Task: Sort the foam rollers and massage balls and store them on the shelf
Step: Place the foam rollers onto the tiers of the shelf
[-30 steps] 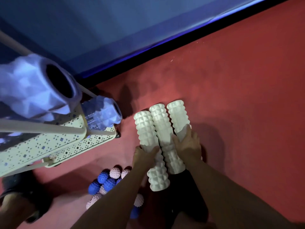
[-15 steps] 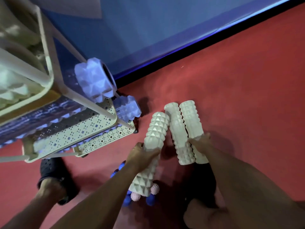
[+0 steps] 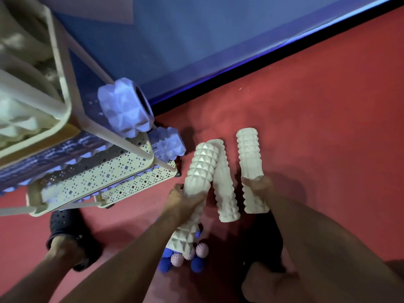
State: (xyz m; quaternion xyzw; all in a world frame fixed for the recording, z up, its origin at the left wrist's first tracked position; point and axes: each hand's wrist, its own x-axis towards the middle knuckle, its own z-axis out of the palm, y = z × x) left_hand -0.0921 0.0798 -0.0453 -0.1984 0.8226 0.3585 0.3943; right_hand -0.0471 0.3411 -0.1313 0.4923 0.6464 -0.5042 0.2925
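Rollers being gathered: left hand [image 3: 185,199] grips one white roller [image 3: 197,182], right hand [image 3: 258,185] apparently clasps another [image 3: 251,169]; next, carry both to the shelf [image 3: 135,169].

The white rollers [image 3: 200,169] I grip are matt foam, knobbed with pyramid studs. Beside them, my shelf [image 3: 122,169] looks like smooth perforated cream metal. Beneath lies rough red carpet [image 3: 328,106]; spiky balls [image 3: 201,250] look rubbery.

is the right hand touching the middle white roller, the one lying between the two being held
Apart. The head view shows the right hand gripping only the right roller, with a strip of red floor between it and the middle roller.
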